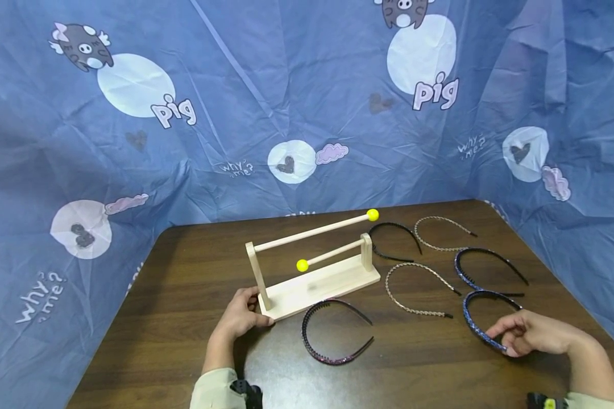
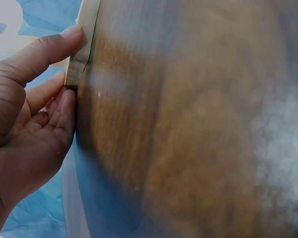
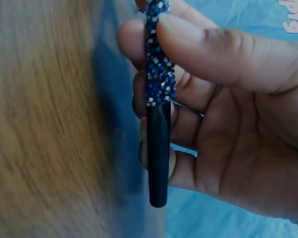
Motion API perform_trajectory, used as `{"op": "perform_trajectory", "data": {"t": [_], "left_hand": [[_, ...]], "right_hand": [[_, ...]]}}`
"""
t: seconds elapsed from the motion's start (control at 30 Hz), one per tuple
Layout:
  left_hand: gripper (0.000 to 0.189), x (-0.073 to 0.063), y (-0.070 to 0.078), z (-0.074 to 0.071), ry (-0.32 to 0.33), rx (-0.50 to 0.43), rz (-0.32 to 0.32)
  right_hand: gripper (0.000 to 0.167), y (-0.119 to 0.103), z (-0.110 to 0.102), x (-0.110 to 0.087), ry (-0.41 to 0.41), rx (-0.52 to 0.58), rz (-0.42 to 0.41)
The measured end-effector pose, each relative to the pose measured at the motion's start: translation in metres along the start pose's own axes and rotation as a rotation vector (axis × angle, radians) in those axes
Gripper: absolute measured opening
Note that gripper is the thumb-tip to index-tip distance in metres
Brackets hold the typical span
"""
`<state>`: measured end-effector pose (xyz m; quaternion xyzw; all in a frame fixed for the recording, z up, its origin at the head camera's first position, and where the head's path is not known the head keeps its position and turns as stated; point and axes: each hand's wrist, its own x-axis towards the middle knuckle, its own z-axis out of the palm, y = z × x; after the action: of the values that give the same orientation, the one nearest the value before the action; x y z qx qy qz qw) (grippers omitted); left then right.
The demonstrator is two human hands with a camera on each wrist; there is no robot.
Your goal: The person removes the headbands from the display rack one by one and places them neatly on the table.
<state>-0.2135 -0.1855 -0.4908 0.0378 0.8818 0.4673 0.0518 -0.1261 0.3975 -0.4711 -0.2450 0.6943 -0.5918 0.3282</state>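
In the head view my left hand (image 1: 239, 313) grips the near left end of a pale wooden display stand (image 1: 312, 289), which has two yellow-tipped rods. The left wrist view shows thumb and fingers pinching the base's corner (image 2: 75, 72). At the right, my right hand (image 1: 542, 334) holds a blue rhinestone headband (image 1: 472, 322) near one tip. Seen from the right wrist, the thumb presses on the glittering stones, and the black end (image 3: 159, 153) sticks out below. Closest to the stand's front is a headband with dark pink stones (image 1: 332, 360), lying untouched on the table.
On the brown table (image 1: 174, 329) lie a second blue headband (image 1: 460, 271), two braided gold ones, nearer (image 1: 390, 287) and farther (image 1: 430, 246), and a black headband (image 1: 395, 224) behind the stand's right end. A blue printed cloth (image 1: 225, 113) hangs behind the table and at its sides.
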Motion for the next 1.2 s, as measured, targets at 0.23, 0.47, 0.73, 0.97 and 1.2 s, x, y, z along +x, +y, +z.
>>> {"op": "perform_trajectory", "data": {"t": [0.23, 0.47, 0.73, 0.97, 1.2], "left_hand": [[0.075, -0.001, 0.0, -0.001, 0.01, 0.001, -0.02], [0.075, -0.002, -0.003, -0.001, 0.011, 0.004, -0.021], [0.075, -0.005, -0.005, 0.003, 0.007, -0.005, -0.017], [0.074, -0.005, -0.004, 0.006, 0.01, -0.018, -0.006], [0.076, -0.007, -0.004, 0.008, 0.008, -0.021, -0.014]], "right_hand": [[0.033, 0.001, -0.011, 0.009, 0.1, -0.115, 0.013], [0.026, 0.002, -0.014, 0.019, 0.204, -0.252, 0.029], [0.026, 0.006, -0.016, 0.025, 0.258, -0.263, 0.058], [0.029, 0.008, -0.018, 0.021, 0.249, -0.229, 0.071], [0.028, 0.009, -0.015, 0.017, 0.237, -0.234, 0.078]]}}
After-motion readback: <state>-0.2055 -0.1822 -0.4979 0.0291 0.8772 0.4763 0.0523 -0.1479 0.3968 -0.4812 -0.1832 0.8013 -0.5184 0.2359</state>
